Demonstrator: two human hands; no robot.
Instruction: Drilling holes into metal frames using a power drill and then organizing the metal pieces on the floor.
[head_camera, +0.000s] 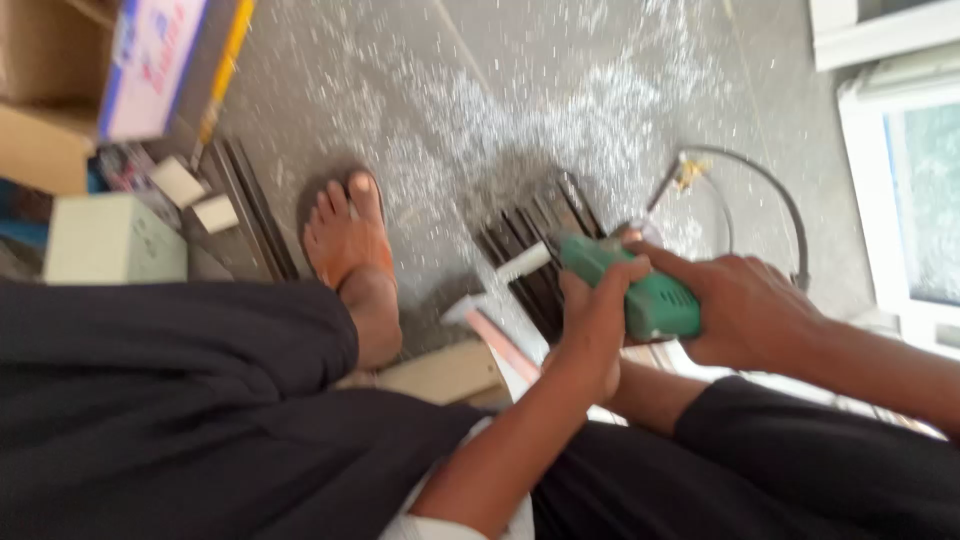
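Head view: looking down past dark trousers at a grey floor (520, 60) strewn with pale shavings; the picture is blurred by motion.
Tool: a green power drill (630, 285) sits between both hands, its pale nose pointing left and down toward a stack of dark metal strips (540, 250) lying on the floor.
Left hand: the left hand (595, 320) comes up from below and wraps the front of the drill body, fingers clenched around it.
Right hand: the right hand (745, 305) grips the rear of the drill, fingers closed over the housing — whether a finger rests on the trigger I cannot tell.
Cable: a dark cord (770, 190) loops on the floor just beyond the hands.
Foot: a bare foot (345, 240) stands well left of the strips, beside more dark strips.
Surroundings: cardboard boxes (60, 90) and a pale green box (115, 240) lie at upper left.
Step in hand: judging by the shavings and the two-handed grip, drilling into the strips is under way — or the bit is being lined up.
Next move calls for: a steady, square push, with the strips kept from shifting.
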